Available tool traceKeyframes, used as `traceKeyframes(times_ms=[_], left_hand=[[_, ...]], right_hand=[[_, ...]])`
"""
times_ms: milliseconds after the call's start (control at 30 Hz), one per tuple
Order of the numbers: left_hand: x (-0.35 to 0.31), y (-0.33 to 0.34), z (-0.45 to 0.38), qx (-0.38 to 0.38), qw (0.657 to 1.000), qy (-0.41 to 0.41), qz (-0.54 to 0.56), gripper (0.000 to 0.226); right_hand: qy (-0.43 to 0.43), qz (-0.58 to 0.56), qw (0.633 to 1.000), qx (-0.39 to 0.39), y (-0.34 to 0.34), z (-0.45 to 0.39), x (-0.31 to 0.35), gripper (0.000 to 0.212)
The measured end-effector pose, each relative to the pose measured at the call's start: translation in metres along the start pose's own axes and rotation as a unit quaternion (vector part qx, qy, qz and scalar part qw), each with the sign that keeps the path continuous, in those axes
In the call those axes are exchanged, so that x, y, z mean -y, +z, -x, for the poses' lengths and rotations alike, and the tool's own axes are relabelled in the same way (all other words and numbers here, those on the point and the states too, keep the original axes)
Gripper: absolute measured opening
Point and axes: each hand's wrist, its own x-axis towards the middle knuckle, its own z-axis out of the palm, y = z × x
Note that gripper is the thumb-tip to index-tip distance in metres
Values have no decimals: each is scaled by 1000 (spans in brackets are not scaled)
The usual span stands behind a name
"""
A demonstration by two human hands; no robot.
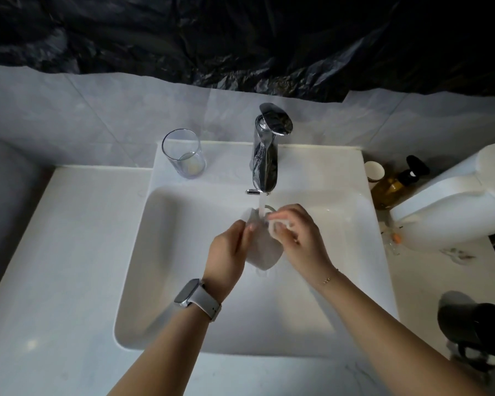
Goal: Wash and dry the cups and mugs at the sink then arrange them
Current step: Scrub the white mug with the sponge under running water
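Observation:
A pale, translucent cup (pixel 262 247) is held tilted over the white sink basin (pixel 183 281), its mouth under the stream running from the chrome faucet (pixel 266 150). My left hand (pixel 229 250) grips the cup's left side. My right hand (pixel 296 232) is at the cup's rim, fingers closed on a small white cloth or sponge (pixel 277 225) pressed against it. A clear glass tumbler (pixel 183 152) stands upright on the sink ledge, back left of the faucet. A small white paper-like cup (pixel 374 171) stands at the sink's back right corner.
An amber pump bottle (pixel 395 185) leans beside the small cup. A white toilet tank (pixel 452 207) is at the right. A dark grey mug-like object (pixel 475 324) sits on the right counter edge. White countertop (pixel 55 267) extends left. Black plastic sheeting covers the wall above.

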Motion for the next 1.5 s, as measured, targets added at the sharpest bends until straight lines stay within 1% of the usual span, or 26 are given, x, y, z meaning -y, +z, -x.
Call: traceKeyframes(times_ms=[67,133,233,300,367,433,533,600,667,700,767,800,833,867,900,933,967,1000,1067,1133,1200,1267,1333,1400,1433,1500], left_hand=[[2,-4,-2,53,991,75,-93,38],[0,-9,-6,77,973,152,-153,42],[-2,-15,-13,78,921,301,-235,31],[-1,-18,-19,87,882,372,-275,23],[2,-23,-26,92,854,409,-308,23],[8,-27,-33,75,830,432,-346,26],[16,-30,-40,44,815,443,-370,25],[18,-31,-39,31,828,425,-364,24],[20,-30,-33,21,872,362,-328,22],[21,-29,-27,10,907,310,-286,21],[19,-26,-14,-39,972,170,-156,25],[16,-25,-9,-58,992,82,-75,29],[11,-25,-6,-53,998,-19,6,34],[7,-26,-4,-22,990,-119,78,38],[4,-25,-4,20,971,-198,135,42],[4,-23,-2,57,953,-243,171,43],[3,-19,-1,72,945,-255,191,41],[2,-15,1,61,946,-246,201,37],[0,-9,3,10,948,-226,222,35],[-2,-7,5,-11,941,-217,260,37],[-6,-9,7,-14,935,-205,288,37],[-9,-13,9,-23,934,-195,300,38],[-10,-15,11,-32,930,-193,311,38],[-8,-16,12,-38,930,-197,309,36],[-6,-16,13,-35,931,-200,303,36],[-4,-17,17,-17,929,-208,305,37]], right_hand=[[70,-42,997,4,-14,5,5,20],[119,-32,992,22,-26,1,7,31],[162,-2,982,94,-40,-11,2,38],[188,4,968,164,-44,-17,-3,47],[181,18,958,223,-44,-19,-6,48],[180,13,947,265,-42,-20,-5,41],[210,-48,937,275,-35,-18,-5,32],[205,-85,945,240,-29,-13,-7,29],[199,-104,954,196,-24,-3,-8,28],[193,-108,960,174,-21,2,-9,28],[172,-78,975,121,-13,13,-16,26],[161,-52,981,97,-10,19,-20,25],[153,-34,984,80,-7,23,-26,24],[146,-23,987,67,-5,27,-29,23],[135,-16,989,55,-4,30,-30,21],[114,-5,992,49,-2,33,-29,20],[83,17,995,49,-2,36,-26,18],[47,49,996,53,-2,38,-22,17],[-14,121,991,55,-2,39,-16,23],[-39,164,984,55,-6,37,-8,31],[-51,184,980,60,-12,33,-1,28],[-26,179,980,86,-19,30,8,24],[64,150,973,162,-24,26,16,24],[151,68,959,230,-21,26,17,22],[179,15,953,242,-18,28,15,21],[192,-48,954,227,-12,33,11,22]])
